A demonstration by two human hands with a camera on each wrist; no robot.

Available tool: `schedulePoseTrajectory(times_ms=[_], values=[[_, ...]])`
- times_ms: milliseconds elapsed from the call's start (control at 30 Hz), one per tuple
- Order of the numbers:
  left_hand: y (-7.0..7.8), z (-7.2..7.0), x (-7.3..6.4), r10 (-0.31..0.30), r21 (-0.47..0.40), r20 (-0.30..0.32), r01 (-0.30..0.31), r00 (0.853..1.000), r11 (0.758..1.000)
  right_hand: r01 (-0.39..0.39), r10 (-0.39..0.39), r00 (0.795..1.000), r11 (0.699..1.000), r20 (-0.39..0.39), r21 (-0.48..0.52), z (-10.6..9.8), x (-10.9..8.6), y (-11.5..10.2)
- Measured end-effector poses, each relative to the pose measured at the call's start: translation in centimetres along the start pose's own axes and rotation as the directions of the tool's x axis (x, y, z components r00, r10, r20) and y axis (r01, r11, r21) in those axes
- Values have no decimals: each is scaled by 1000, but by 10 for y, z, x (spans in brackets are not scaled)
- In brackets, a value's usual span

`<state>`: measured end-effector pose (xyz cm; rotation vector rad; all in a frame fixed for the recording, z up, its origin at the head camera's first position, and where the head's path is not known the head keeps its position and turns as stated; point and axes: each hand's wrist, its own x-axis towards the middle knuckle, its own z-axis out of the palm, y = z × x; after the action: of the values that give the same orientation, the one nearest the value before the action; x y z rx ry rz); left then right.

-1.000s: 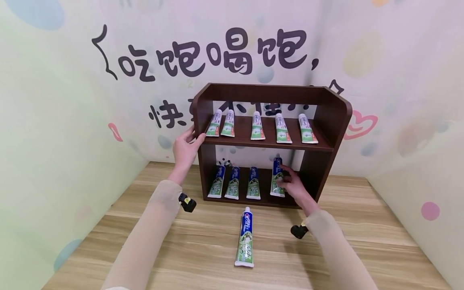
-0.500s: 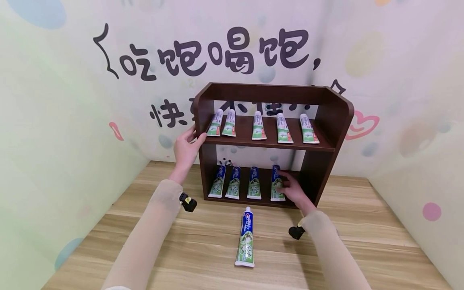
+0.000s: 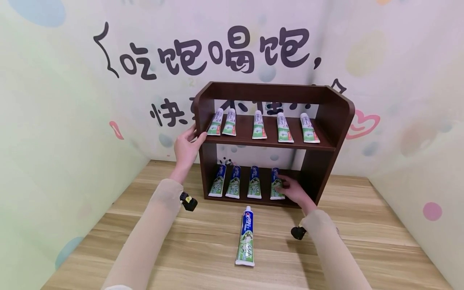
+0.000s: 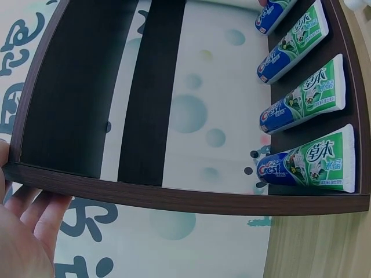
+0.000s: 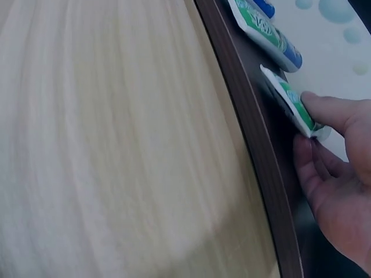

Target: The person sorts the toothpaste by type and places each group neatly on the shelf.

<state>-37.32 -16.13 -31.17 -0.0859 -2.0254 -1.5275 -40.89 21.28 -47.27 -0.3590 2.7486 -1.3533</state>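
Note:
A dark brown two-tier shelf rack (image 3: 268,89) stands at the back of the table. My left hand (image 3: 186,150) holds its left side panel, thumb at the front edge and fingers on the outer face, as the left wrist view confirms. Inside the lower tier, my right hand (image 3: 294,191) pinches a blue-and-green toothpaste tube (image 3: 274,182) between thumb and fingers. In the right wrist view the tube (image 5: 291,99) is tilted, one long edge raised off the board. Several matching tubes (image 3: 254,183) lie to its left, caps toward the back.
White-and-green toothpaste tubes (image 3: 259,127) lie spaced along the upper tier. Another blue-and-green toothpaste tube (image 3: 245,239) lies on the wooden table (image 3: 203,245) in front of the rack. A printed wall (image 3: 159,24) stands close behind.
The tube in my right hand has come down from a raised position onto the lower tier, roughly in line with its neighbours. My left hand stays on the side panel.

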Motion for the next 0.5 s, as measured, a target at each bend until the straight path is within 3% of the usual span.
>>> schedulePoseTrajectory(times_ms=[200,500], values=[[1,1,0,2,3,-7,-2,1000,1000,25,-26,999,999,31,33,-1,-6,4],[1,0,0,-19,14,0,19,1000,1000,-1,1,1000,997,6,72,3,-8,8]])
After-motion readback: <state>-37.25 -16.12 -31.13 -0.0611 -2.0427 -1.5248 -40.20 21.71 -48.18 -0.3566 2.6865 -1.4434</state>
